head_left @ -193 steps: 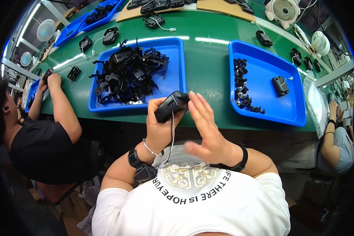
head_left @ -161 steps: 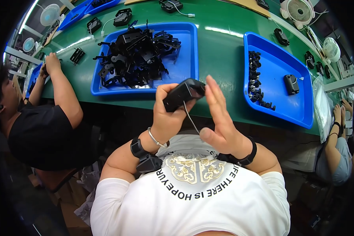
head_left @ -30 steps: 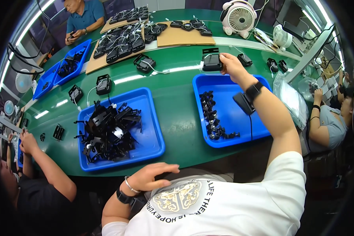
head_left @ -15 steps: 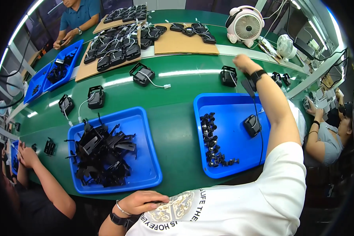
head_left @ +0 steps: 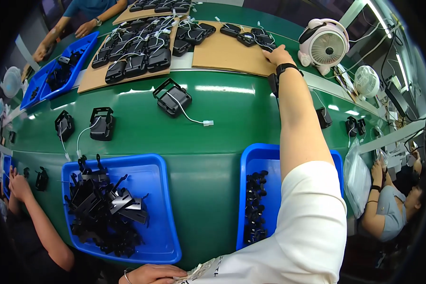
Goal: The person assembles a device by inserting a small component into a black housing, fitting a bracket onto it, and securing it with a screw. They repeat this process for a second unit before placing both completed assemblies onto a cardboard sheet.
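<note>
My right arm stretches across the green table, and my right hand [head_left: 280, 56] is at the front edge of a cardboard sheet [head_left: 229, 57]. Its fingers close on the near end of a black boxy unit [head_left: 269, 43] with a white cable, partly hidden by the hand. A small black piece [head_left: 273, 85] hangs beside the wrist under a black band. At the lower edge, my left hand [head_left: 157, 273] lies flat against my shirt, fingers stretched, holding nothing visible. Similar black units, one with a raised bracket [head_left: 174, 99], stand across the middle.
A blue tray [head_left: 162, 213] holds a heap of black brackets; another blue tray [head_left: 243, 189], partly behind my arm, holds small black knobs. Rows of black units [head_left: 136, 47] cover cardboard at the far left. A pink-white fan [head_left: 327, 47] stands far right. Other people sit around the table.
My right hand has moved forward and left, from beside a black unit to one on the cardboard. The view has shifted. My left hand stays at the shirt.
</note>
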The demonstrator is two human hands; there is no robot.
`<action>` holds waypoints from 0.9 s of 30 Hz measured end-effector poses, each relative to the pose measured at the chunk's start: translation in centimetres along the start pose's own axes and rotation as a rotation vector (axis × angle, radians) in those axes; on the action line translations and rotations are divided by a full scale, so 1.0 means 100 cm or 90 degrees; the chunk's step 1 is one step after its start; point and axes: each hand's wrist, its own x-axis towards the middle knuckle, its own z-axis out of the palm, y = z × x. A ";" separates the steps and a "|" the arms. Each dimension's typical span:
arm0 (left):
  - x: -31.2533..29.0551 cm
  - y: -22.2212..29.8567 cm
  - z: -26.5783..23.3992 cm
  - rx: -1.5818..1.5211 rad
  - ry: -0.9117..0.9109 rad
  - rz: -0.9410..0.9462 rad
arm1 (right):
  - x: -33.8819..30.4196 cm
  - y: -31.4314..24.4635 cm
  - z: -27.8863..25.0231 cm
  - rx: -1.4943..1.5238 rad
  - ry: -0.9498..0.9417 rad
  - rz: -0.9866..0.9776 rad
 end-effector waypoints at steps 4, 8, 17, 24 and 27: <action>0.000 0.000 0.000 -0.018 0.012 -0.029 | -0.009 0.000 0.010 -0.041 0.001 -0.052; -0.002 0.004 0.001 -0.027 0.038 -0.053 | -0.040 -0.012 -0.032 -0.035 -0.021 -0.114; -0.009 -0.013 0.018 -0.210 0.063 0.022 | -0.202 -0.029 -0.156 0.063 0.018 -0.428; 0.032 0.008 0.039 -0.330 0.174 0.241 | -0.443 -0.043 -0.192 0.233 -0.078 -0.817; 0.029 0.004 0.047 -0.366 0.194 0.331 | -0.517 -0.028 -0.191 0.276 -0.132 -0.877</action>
